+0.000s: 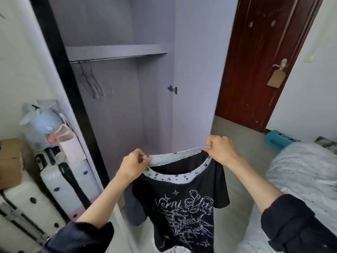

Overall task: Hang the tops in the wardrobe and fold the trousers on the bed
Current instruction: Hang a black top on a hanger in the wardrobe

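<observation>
In the lower centre of the frame a black graphic T-shirt (184, 207) with a white star-printed neckband is hanging in the air, held up by both hands in front of the open wardrobe (116, 99). The left hand (134, 164) is pinching the neckband at its left end, fingers curled tight on the fabric, and something small and dark is showing between them, though what it is cannot be told. The right hand (219, 149) is gripping the neckband's right end, fingers clamped on it, so the neck opening is being stretched wide between the two hands. Inside the wardrobe, toward the upper left, a few bare wire hangers (91, 79) are hanging at the left end of the metal rail (116, 58) under a shelf. The wardrobe door (200, 70) is standing open in the centre of the frame. At the right edge a bed (300, 172) with white speckled bedding is showing, and at the lower left white suitcases (60, 179) are standing beside the wardrobe with a blue plush toy (42, 125) above them.
</observation>
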Demonstrator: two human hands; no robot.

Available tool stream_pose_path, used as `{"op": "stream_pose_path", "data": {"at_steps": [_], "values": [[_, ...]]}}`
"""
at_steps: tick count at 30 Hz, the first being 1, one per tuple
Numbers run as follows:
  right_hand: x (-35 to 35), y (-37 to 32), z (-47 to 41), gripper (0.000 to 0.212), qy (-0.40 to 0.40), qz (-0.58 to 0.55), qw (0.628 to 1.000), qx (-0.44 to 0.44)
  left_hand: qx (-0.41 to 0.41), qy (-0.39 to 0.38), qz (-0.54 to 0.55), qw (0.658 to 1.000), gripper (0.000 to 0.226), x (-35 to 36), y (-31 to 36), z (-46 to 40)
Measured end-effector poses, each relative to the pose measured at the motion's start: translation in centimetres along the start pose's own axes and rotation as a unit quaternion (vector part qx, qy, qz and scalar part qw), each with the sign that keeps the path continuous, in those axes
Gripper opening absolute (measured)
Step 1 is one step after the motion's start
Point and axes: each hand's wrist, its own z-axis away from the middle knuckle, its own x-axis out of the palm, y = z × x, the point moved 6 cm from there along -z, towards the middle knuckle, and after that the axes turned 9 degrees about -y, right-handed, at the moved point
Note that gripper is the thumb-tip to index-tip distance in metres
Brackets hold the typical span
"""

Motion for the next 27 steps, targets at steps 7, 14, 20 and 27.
{"op": "stream_pose_path", "data": {"at_steps": [7, 14, 20, 27], "values": [[0.3, 3.3, -9.4, 0.019, 0.012, 0.052, 0.998, 0.015, -0.041, -0.008, -0.135, 0.990, 0.012, 2.0, 0.6, -10.7], [1.0, 4.1, -21.3, 0.019, 0.016, 0.076, 0.997, -0.014, -0.094, 0.099, -0.061, 0.989, 0.017, 2.2, -0.8, -23.3], [3.1, 1.4, -34.1, 0.020, -0.045, 0.054, 0.996, -0.049, -0.135, 0.157, -0.006, 0.978, 0.019, -0.1, -3.6, -34.7], [5.6, -2.6, -47.9, 0.024, -0.132, 0.034, 0.985, -0.108, -0.200, 0.151, 0.208, 0.945, 0.017, -2.7, -7.7, -44.8]]}}
